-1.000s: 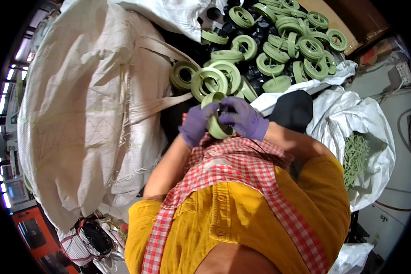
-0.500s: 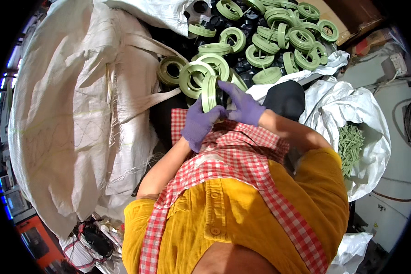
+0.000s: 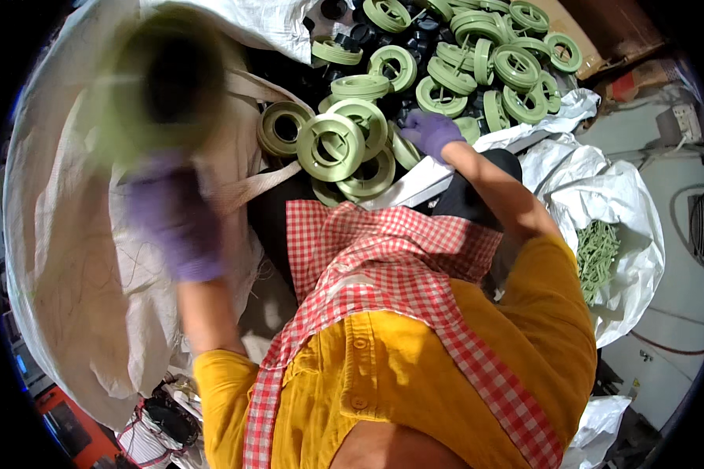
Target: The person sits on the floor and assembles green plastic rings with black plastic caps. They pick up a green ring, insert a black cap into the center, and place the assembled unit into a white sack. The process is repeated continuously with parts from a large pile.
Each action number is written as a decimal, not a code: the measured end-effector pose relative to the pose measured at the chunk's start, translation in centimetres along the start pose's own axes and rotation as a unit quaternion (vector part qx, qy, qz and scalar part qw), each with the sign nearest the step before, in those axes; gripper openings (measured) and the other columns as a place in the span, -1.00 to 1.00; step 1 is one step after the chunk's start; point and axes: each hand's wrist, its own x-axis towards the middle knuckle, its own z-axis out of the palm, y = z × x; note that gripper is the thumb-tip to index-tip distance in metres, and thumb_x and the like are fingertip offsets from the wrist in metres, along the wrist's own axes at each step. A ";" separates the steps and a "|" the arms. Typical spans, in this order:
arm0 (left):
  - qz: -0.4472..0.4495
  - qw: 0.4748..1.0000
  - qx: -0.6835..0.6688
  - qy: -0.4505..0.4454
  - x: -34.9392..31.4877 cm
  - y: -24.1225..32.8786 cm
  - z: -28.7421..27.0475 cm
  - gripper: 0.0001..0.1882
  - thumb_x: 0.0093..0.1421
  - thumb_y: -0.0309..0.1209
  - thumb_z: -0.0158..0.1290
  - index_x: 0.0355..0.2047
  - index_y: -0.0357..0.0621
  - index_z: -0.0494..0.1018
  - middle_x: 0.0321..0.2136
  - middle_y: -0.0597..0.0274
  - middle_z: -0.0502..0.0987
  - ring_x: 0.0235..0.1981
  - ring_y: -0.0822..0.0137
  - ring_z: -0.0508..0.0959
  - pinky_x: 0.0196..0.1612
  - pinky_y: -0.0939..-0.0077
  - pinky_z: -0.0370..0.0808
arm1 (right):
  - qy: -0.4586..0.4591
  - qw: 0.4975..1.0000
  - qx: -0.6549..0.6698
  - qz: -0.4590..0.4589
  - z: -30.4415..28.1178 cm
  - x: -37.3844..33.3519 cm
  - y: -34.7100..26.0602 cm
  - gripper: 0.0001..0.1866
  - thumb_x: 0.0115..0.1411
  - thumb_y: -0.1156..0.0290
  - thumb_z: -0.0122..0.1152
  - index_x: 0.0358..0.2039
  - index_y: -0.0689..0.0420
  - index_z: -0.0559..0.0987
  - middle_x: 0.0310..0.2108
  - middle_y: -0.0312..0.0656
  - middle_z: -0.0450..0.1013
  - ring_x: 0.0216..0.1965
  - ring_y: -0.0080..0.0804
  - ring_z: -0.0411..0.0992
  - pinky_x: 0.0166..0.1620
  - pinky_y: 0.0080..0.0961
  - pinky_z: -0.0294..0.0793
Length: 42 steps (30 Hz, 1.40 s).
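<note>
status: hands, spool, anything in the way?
Left hand blurred, raised at a green spool over the white bulk bag. Right hand on the spool pile. Nothing blocking.

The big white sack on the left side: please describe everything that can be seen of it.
The big white sack looks like woven plastic fabric, creased and slack, with a wide beige strap crossing its right edge. It fills the left of the view, mouth upward. The left hand, in a purple glove, is blurred in front of it, carrying a green spool above it. Whether they touch is unclear.
</note>
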 end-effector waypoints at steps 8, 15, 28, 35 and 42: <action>-0.146 0.974 -0.168 0.050 4.1 -0.1 0.4 -0.39 -0.04 -0.26 0.20 -0.01 -0.26 0.28 -0.15 -0.02 0.42 -0.09 0.12 0.43 0.03 0.35 0.36 | -0.158 0.911 -0.376 -0.063 7.9 9.7 7.7 -0.56 -0.03 0.45 0.17 -0.06 0.03 0.46 0.01 -0.03 0.34 0.06 -0.13 0.33 0.05 -0.30 0.35; -0.098 0.807 -0.339 -0.473 -7.3 15.8 13.3 -0.09 -0.09 -0.21 0.26 0.21 -0.24 0.06 -0.05 -0.10 0.39 -0.01 0.05 0.41 0.07 0.34 0.34 | -0.112 0.936 -0.329 -0.055 4.1 7.9 5.3 -0.61 -0.03 0.21 0.21 -0.16 0.07 0.55 -0.04 -0.08 0.39 0.02 -0.13 0.36 0.05 -0.33 0.35; -0.370 0.462 -0.711 -0.380 -5.7 14.2 3.1 -0.56 0.07 -0.35 0.11 -0.06 -0.31 0.36 -0.31 0.21 0.53 -0.34 0.45 0.51 -0.24 0.59 0.47 | 0.123 0.887 0.038 -0.444 4.7 -8.3 -6.0 -0.75 -0.14 0.53 0.21 -0.37 0.25 0.46 0.13 0.10 0.06 0.10 0.14 0.15 0.12 -0.15 0.25; -0.368 0.428 -0.720 -0.403 -7.4 16.1 1.3 -0.69 0.10 -0.35 0.09 -0.20 -0.31 0.45 -0.40 0.26 0.53 -0.39 0.50 0.49 -0.32 0.59 0.44 | -0.006 0.937 0.246 -0.248 4.7 -11.2 -4.5 -0.57 -0.12 0.29 0.34 -0.26 0.17 0.40 -0.10 0.00 0.32 -0.18 -0.09 0.40 -0.11 -0.36 0.41; -0.332 0.425 -0.774 -0.332 -10.1 17.0 1.6 -0.30 0.08 -0.48 0.10 0.21 -0.23 0.08 -0.24 0.25 0.49 -0.33 0.54 0.47 -0.26 0.67 0.43 | -0.038 0.893 0.431 -0.124 8.6 -9.1 -2.1 -0.19 0.04 0.12 0.26 0.20 0.17 0.10 -0.13 0.09 0.32 -0.12 -0.35 0.36 -0.23 -0.47 0.46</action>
